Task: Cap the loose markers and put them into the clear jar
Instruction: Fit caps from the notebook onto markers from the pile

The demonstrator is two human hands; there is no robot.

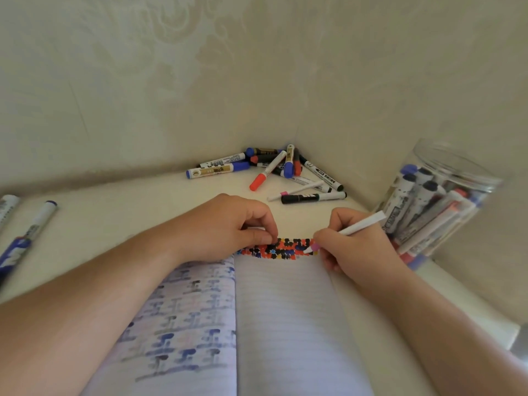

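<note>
Many capped markers [423, 212] upright inside clear jar [445, 195]; right hand [354, 247] pinching pink-tipped marker [351, 228], left hand [228, 224] fingertips pinched together on notebook [285, 310].

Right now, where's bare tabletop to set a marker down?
Bare strip between the two markers at the left edge and the left hand, in front of the blue-capped marker. Crowded: corner marker pile, clear jar, open notebook.

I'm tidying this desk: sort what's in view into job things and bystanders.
Job: white marker held in the right hand; marker pile in the corner; clear jar; two markers far left.
Bystanders: open notebook under the left hand.
</note>
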